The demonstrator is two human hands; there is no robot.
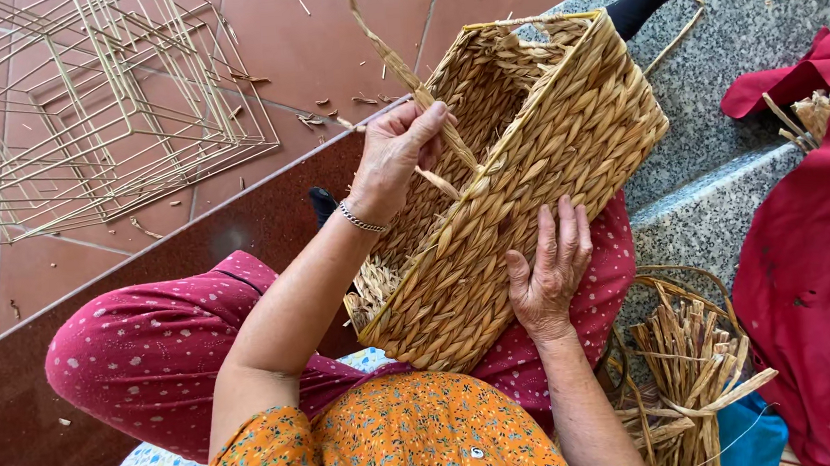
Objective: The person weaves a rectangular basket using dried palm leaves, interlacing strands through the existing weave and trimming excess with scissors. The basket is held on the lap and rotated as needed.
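Woven basket (528, 176) lay across my lap, long axis toward upper right; left hand (398, 156) pinched straw strand (404, 73) at rim, right hand (549, 272) spread flat on side.

No pkgs, labels, signs or screens anywhere in view.
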